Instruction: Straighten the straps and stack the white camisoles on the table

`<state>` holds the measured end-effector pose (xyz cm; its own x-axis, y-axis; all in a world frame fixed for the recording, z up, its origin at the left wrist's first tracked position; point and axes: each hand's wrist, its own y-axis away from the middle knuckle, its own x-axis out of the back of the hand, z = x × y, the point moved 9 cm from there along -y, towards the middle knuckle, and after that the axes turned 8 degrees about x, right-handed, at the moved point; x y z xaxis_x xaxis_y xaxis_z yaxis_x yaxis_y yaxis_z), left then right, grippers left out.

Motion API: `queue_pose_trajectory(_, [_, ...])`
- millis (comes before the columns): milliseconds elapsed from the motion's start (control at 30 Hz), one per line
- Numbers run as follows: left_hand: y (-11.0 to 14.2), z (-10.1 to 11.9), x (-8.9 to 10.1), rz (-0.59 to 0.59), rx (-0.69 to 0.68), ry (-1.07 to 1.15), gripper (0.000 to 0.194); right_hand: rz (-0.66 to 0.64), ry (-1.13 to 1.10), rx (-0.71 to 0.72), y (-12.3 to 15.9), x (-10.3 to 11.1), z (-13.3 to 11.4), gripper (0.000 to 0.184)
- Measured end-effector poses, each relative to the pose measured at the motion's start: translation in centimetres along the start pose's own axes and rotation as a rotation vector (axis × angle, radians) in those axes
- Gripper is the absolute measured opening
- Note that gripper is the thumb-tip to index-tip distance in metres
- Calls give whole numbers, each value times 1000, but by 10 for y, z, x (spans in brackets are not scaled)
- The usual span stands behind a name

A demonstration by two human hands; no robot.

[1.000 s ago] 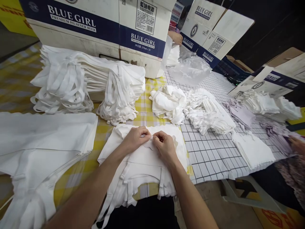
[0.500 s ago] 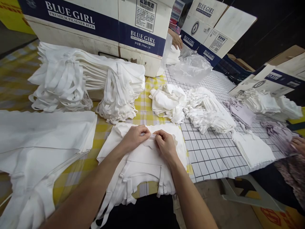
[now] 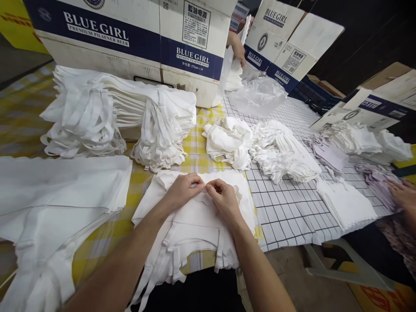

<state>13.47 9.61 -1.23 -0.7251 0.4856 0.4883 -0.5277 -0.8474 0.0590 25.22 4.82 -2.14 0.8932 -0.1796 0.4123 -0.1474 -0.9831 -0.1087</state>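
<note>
A white strapped camisole lies on a low stack of white garments in front of me, its straps hanging over the near table edge. My left hand is closed in a pinch on the fabric at the camisole's middle. Fingertips nearly touching it, my right hand pinches the same spot from the other side. What sits between the fingertips is mostly hidden by them. Beside my left forearm is a pile of larger white strapped garments.
Behind stands a tall stack of folded white garments before a beer carton. White heaps and a clear plastic bag lie to the right. A co-worker's hand is at the back, another person's hand at the right edge.
My right hand has moved left, closing the gap to my left hand. The co-worker at the back has raised a white piece. The hand at the right edge has come further into view.
</note>
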Motion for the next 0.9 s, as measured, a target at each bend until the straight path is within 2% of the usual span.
queue_pose_trajectory(167, [1, 1, 1, 6, -4, -5, 20, 45, 3, -4, 1, 3, 5, 18])
queue_pose_trajectory(333, [1, 0, 1, 7, -9, -7, 23, 3, -33, -40, 1, 3, 8, 25])
queue_pose_trajectory(567, [1, 2, 1, -7, -14, -11, 22, 42, 12, 5, 0, 1, 1, 16])
queue_pose_trajectory(733, [3, 1, 1, -3, -14, -3, 22, 28, -44, -27, 2, 2, 8, 21])
queue_pose_trajectory(900, [2, 1, 2, -6, -13, -3, 23, 23, -33, 5, 0, 0, -1, 19])
